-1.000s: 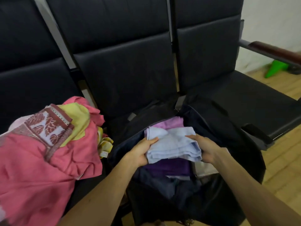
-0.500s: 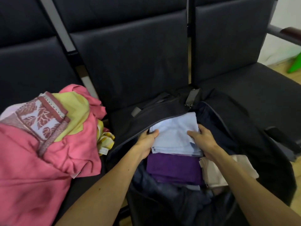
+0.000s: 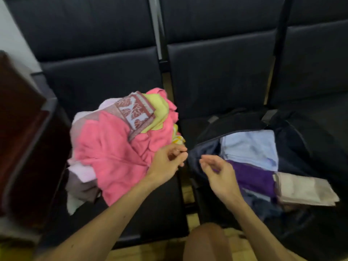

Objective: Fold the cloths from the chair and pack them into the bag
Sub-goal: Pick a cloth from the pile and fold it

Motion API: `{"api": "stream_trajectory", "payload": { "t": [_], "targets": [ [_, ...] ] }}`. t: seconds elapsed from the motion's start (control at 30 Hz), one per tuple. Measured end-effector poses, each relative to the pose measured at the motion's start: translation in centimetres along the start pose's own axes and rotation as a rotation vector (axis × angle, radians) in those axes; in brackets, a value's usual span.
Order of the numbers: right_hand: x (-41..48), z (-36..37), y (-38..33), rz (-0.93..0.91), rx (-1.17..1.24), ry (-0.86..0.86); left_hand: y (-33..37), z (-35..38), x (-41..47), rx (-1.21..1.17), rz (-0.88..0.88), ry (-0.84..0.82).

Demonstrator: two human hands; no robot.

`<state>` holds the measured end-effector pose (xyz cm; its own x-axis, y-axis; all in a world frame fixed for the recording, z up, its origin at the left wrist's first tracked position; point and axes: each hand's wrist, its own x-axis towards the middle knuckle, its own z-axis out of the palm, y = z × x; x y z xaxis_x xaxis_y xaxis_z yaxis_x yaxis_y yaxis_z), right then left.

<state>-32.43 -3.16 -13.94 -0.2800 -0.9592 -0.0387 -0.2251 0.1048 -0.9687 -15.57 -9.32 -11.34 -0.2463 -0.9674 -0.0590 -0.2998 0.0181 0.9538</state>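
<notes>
A black soft fabric bag [image 3: 305, 147] stands open on the middle seat. Inside it, a folded light blue cloth [image 3: 250, 147] lies at the far end, and a folded purple cloth [image 3: 254, 178] lies just in front of it, touching its near edge. A folded beige cloth [image 3: 303, 189] rests to the right of the purple one, partly over the bag's rim. Some dark grey-blue fabric [image 3: 263, 206] shows beneath them.

The bag sits on a row of black padded chairs [image 3: 216, 76]. On the seat to its left, unfolded cloths are heaped: a large pink cloth [image 3: 109, 153], a yellow cloth [image 3: 160, 112], a maroon-and-white cloth with a leaf pattern [image 3: 135, 112] on top, and a pale lilac cloth [image 3: 82, 172] and a grey-brown cloth [image 3: 81, 187] at the near left edge. Light wooden floor [image 3: 190, 193] shows in the gap between the seats. A dark red-brown wooden panel [image 3: 18, 129] stands at the far left, with white wall [image 3: 9, 34] behind it. A bare knee [image 3: 205, 242] is at the bottom.

The left hand [image 3: 167, 162] is at the right edge of the heap, its fingers curled and their tips against the pink cloth. The blur hides whether it pinches the fabric. The right hand [image 3: 218, 170] hovers over the bag's left rim, its fingers relaxed and spread and holding nothing. The purple cloth is just beside it.
</notes>
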Motion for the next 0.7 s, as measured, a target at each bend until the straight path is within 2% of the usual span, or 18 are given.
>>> {"api": "stream_trajectory", "payload": {
  "t": [0.1,0.23,0.33,0.47,0.53,0.7],
  "targets": [
    [-2.3,8.3,-0.9,0.054,0.029,-0.197,-3.9,-7.1,-3.6,0.147,-0.066,0.111],
    [-4.3,16.9,0.4,0.170,0.004,-0.339,-11.3,-13.2,-7.7,0.365,-0.248,0.191],
    [-5.2,20.6,1.8,0.173,-0.098,-0.436,-15.3,-15.0,-9.8,0.493,-0.325,0.145],
    [-5.3,23.1,2.6,0.167,-0.294,-0.505,-18.2,-15.6,-11.6,0.707,-0.325,0.011],
    [-5.4,23.6,3.0,0.141,-0.424,-0.547,-18.8,-15.4,-11.6,0.796,-0.289,-0.023],
    [-6.6,25.1,4.8,-0.088,-0.680,-0.616,-18.6,-14.6,-11.5,0.967,-0.243,-0.005]
  ]
}}
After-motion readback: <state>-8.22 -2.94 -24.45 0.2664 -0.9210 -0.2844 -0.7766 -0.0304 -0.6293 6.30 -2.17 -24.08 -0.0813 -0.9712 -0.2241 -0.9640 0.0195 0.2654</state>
